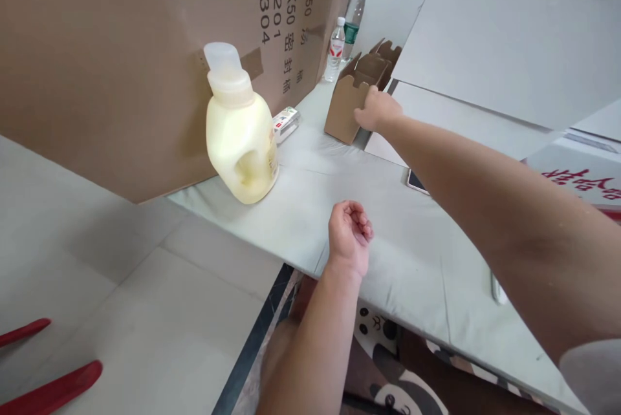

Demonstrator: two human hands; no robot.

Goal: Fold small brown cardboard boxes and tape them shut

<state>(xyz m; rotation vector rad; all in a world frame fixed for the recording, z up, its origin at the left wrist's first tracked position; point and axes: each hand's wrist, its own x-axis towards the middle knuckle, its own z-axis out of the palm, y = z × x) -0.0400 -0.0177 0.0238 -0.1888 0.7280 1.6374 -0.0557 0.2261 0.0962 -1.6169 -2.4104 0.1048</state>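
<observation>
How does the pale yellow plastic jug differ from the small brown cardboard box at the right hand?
The pale yellow plastic jug is rounded and capped; the small brown cardboard box is angular with its top open. The jug stands untouched; the right hand rests on the box. Both stand upright on the pale table.

Our right hand (376, 108) lay against the top edge of a small open brown cardboard box (342, 111), its fingers hidden. Our left hand (348, 234) rested in a loose fist on the pale grey tabletop (301, 208), near a pale yellow plastic jug (241, 137) standing before a large brown cardboard carton (121, 46).
</observation>
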